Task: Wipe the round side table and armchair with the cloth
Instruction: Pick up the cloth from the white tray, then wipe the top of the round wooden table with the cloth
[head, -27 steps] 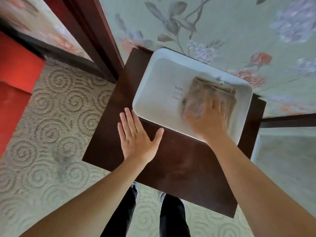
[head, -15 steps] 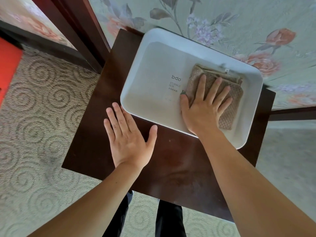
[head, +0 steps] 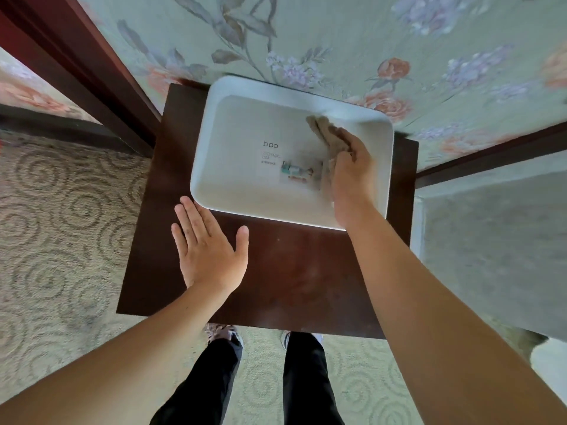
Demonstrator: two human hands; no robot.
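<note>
Right hand (head: 349,173) closed around a bunched beige cloth (head: 328,133), fingers curled over its coarse woven folds, a loose corner trailing up toward the far wall of the tray. Cloth inside a white tray (head: 214,179): rectangular, smooth, apparently plastic, with rounded corners and a raised rim. On the tray floor, just left of the gripping hand, a printed label (head: 294,170) with "bdo" above smaller text too blurred to read, plus a small coloured picture.

Left hand (head: 208,250) open and flat, palm down, fingers spread and thumb out, pressed on bare wood just in front of the tray's near left corner; fingertips almost touching the rim, holding nothing.

Under both, a dark reddish-brown wooden table (head: 291,277), top squarish with straight edges and a dull, faintly scuffed polish; tray set toward its far side, against the wall.

Behind, floral wallpaper (head: 337,41) in pale green with pink and lilac blooms, and a dark wooden door frame (head: 92,72) slanting down at left. Floor in beige carpet (head: 61,225) with looped spiral patterning. At right, a pale grey-green upholstered surface (head: 491,240), soft-looking, possibly the armchair, just beside the table. Below, two legs in black trousers (head: 306,384) and shoe tips at the table's near edge.
</note>
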